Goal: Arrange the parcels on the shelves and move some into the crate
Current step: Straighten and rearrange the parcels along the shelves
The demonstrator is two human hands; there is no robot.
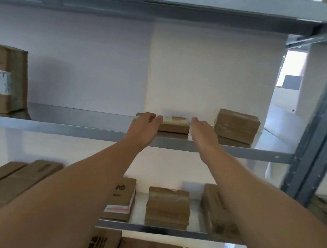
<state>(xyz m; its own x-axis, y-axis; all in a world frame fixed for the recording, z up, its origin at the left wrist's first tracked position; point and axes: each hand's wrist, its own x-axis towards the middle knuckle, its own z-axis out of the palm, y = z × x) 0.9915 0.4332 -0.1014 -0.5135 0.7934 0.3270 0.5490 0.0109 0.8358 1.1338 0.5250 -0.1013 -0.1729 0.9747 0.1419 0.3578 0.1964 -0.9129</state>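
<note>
Flat parcel (176, 125) lay on the middle shelf (54, 128), right of centre and set a little back from the front lip. Its long axis ran 9 to 3 o'clock, parallel to the lip. The broad face was up with a pale tape strip across the top, and a long thin side faced the camera.

Both bare arms reached up to it.
- Left hand (144, 126) was at the parcel's 9 o'clock end, with fingers curled over the top corner, gripping it.
- Right hand (202, 130) was at the 3 o'clock end, with fingers straight and together along that end. It appeared to touch the parcel, but blur hid the contact line.
- The parcel sat between the two hands, with its middle uncovered.

Thicker parcel (236, 126) stood on the same shelf at 3 o'clock of the right hand, near it but apart from the flat parcel. Labelled parcel (2, 79), tall with a white sticker on its face, stood well apart at 9 o'clock, by the frame edge.

On the lower shelf (165, 231), at 6 o'clock of the hands, was a squat taped parcel (168, 207). More brown parcels lay on either side of it, partly behind the forearms.
</note>
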